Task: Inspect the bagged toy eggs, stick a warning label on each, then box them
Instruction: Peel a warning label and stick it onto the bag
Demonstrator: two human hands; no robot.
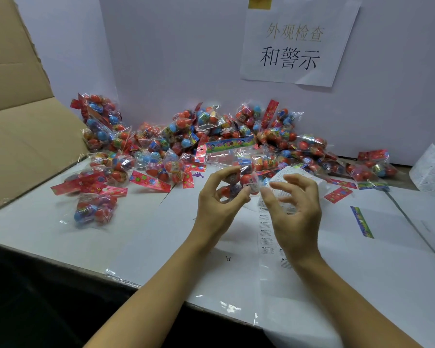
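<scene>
Left hand (215, 207) grip pinching upright egg bag (239, 169), header uppermost; right hand (293, 207) spread.

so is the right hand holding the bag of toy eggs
No, the left hand grips the clear bag of toy eggs; the right hand hovers beside it, fingers loosely curled.

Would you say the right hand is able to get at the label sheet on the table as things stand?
Probably yes: the right hand hovers open just above the label sheet, holding nothing, with nothing between them. Only the left hand holds a bag.
</scene>
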